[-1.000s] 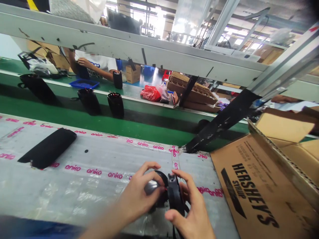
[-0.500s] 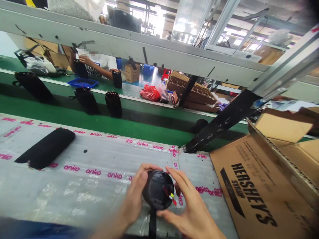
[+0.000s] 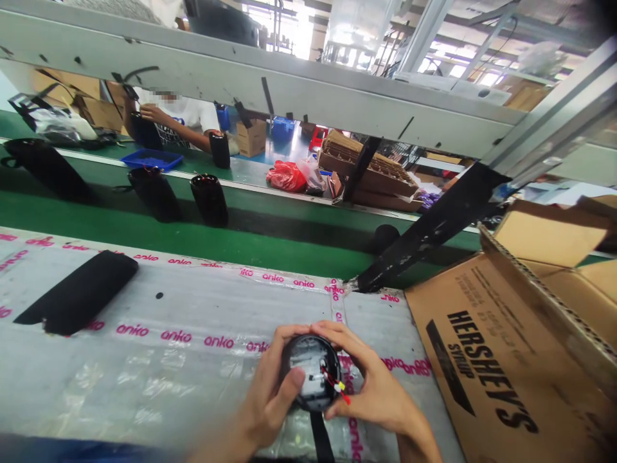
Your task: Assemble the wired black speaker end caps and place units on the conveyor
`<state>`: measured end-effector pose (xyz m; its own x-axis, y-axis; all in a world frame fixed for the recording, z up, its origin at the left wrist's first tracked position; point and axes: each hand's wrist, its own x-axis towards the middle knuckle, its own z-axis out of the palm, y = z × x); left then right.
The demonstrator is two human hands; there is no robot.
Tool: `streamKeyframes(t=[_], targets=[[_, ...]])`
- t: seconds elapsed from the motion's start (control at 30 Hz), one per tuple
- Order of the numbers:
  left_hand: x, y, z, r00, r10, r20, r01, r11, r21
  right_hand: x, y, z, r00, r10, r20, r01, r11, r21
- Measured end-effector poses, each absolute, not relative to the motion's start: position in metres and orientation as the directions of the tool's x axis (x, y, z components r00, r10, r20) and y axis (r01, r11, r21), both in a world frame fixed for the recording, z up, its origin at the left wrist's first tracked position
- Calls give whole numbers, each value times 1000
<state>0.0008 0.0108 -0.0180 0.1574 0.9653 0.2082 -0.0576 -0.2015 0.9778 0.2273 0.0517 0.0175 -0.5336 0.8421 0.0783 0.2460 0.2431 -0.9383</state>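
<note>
Both my left hand and my right hand grip a black cylindrical housing from either side, low over the plastic-covered bench. Its round open end faces me and shows a grey inner part. Red and yellow wires stick out of that end beside my right fingers. A black strap hangs from the housing towards the bottom edge of the view. Farther left on the bench lies a black fabric sleeve, away from both hands.
Pink "anko" tape edges the bench. Beyond it runs a green conveyor with several upright black cylinders, including one. An open Hershey's Syrup carton stands at the right. A co-worker sits across the line, behind a grey beam.
The housing has turned from sideways in my hands to its open end facing me, showing the wires. My hands now wrap it closer together. The whole scene has shifted slightly left in view.
</note>
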Motion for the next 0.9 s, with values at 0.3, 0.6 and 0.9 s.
streamKeyframes(t=[0.3, 0.6, 0.9], targets=[[-1, 22, -16, 133, 966, 223, -128, -206, 970, 212, 7, 4, -393, 900, 188, 357, 337, -871], [-5, 7, 0, 87, 994, -63, 40, 60, 997, 201, -17, -18, -124, 992, -3, -80, -13, -997], [15, 9, -17, -253, 966, 56, -174, -102, 979, 173, -21, -14, 123, 987, 100, 57, 94, -994]])
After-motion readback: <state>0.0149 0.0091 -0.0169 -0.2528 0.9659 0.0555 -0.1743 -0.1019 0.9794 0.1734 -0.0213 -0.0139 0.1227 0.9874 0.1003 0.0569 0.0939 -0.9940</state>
